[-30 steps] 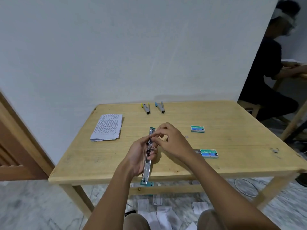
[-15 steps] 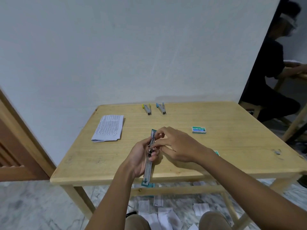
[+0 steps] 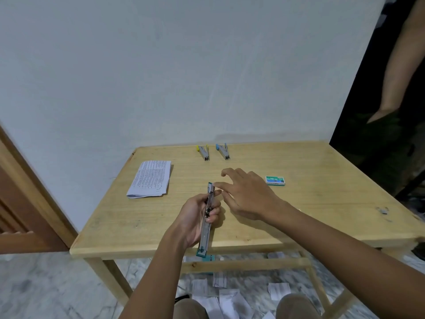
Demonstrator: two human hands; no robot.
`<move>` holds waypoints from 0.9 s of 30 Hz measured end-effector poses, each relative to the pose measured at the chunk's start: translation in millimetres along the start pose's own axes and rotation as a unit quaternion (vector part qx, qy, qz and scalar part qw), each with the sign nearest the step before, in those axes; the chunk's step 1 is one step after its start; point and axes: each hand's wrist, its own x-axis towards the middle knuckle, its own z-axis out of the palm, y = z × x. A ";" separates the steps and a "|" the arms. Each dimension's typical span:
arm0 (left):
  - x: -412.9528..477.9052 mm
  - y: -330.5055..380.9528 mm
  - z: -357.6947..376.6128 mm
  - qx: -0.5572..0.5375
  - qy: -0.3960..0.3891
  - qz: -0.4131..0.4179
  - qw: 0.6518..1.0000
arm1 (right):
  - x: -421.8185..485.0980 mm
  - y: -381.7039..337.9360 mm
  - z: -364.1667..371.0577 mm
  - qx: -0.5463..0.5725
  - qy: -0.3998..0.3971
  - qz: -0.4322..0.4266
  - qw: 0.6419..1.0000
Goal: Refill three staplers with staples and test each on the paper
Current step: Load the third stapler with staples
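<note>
A: What is the left hand [image 3: 195, 217] doing?

B: It is wrapped around the green stapler [image 3: 207, 217], which is swung fully open into one long strip. The fingers clamp the middle, so the loading channel runs away from the grip toward the wall and the green base end sticks out past the near edge of the table [image 3: 322, 203].

A: And the right hand [image 3: 248, 194]?

B: Spread open and holding nothing, its fingertips just beside the far end of the channel, right of the grip.

A: So staples are going in?

B: I judge the loading step is in hand. I cannot tell whether a strip already sits in the channel; it is too small to see.

A: How should it be done well?

B: Keep the left grip steady and the channel level, so a strip slides rather than tips out. Feed the strip legs down and seat it fully before folding the arm shut. Keep fingers clear of the hinge when it closes.

A: Where is everything else?

B: A staple box [image 3: 275, 180] lies to the right of the grip, beyond the right hand. The paper [image 3: 150, 178] is left and farther out. The yellow stapler [image 3: 203, 151] and blue stapler [image 3: 223, 151] lie well beyond, near the wall.
</note>
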 end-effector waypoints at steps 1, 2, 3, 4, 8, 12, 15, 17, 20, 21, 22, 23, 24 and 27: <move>0.0 0.0 -0.4 0.003 0.000 0.002 1.000 | -0.5 -0.6 -1.0 0.029 -0.007 0.018 0.999; 0.0 0.1 -0.7 0.008 -0.001 0.004 1.000 | -1.6 -1.7 -2.0 0.080 -0.012 0.038 0.996; -0.1 0.2 -0.5 0.011 0.000 0.003 1.000 | -3.5 -3.9 -2.5 0.155 -0.016 0.061 0.986; -0.8 0.6 0.2 0.010 0.000 0.004 1.000 | -6.4 -7.5 -2.5 0.244 -0.021 0.080 0.966; -3.2 1.3 2.8 0.006 -0.001 0.026 1.000 | -18.8 -29.5 1.0 0.429 0.027 0.121 0.895; 0.5 -0.4 -0.7 0.020 0.013 0.028 0.999 | -20.0 -38.3 7.7 0.436 0.089 0.144 0.884; 0.7 -0.2 -1.0 0.013 0.018 0.030 0.999 | -14.1 -40.5 13.5 0.409 0.114 0.162 0.891; -0.2 0.1 1.1 0.007 0.018 0.026 0.999 | -9.6 -41.5 17.6 0.377 0.114 0.189 0.899; -2.8 -0.3 4.4 0.012 0.006 0.020 1.000 | -3.7 -41.3 22.3 0.343 0.083 0.208 0.912; -3.1 -0.4 4.8 0.013 0.003 0.018 1.000 | -3.1 -41.5 23.3 0.339 0.079 0.208 0.914; -3.2 -0.4 5.4 0.013 0.002 0.017 1.000 | -3.3 -41.7 23.8 0.334 0.081 0.206 0.916; -3.1 -0.1 5.6 0.010 0.002 0.016 1.000 | -3.8 -42.1 23.3 0.330 0.087 0.201 0.918; -3.0 0.1 5.8 0.005 0.002 0.015 1.000 | -4.2 -42.1 23.0 0.325 0.092 0.197 0.920; -4.2 0.3 6.9 -0.002 0.004 0.009 1.000 | -7.0 -39.5 21.4 0.297 0.098 0.183 0.932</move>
